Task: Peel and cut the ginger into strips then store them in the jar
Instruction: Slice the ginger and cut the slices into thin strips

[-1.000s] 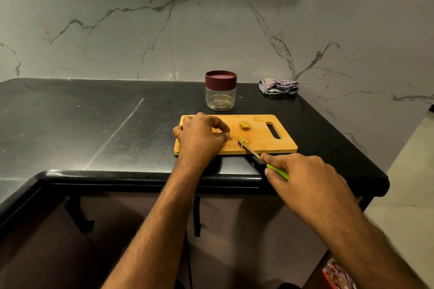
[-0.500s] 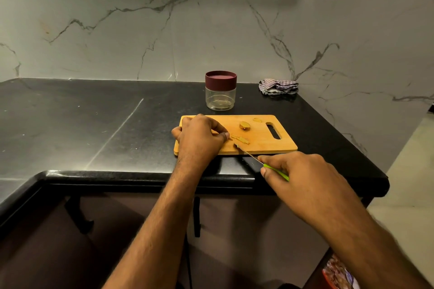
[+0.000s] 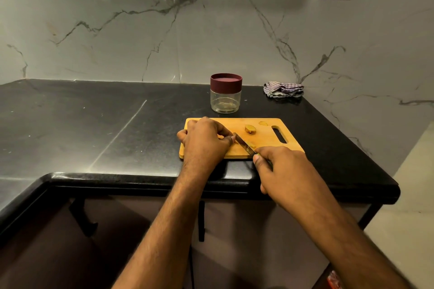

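Jar behind cutting board; cloth right of jar.

the right hand has been brought up and leftward from the lower right of the frame toward the cutting board. the knife has been pushed forward with it, so that its blade tip now lies against the fingertips of the left hand, over the ginger strips at centre frame.

Marble wall w/ 2 sockets, black counter.
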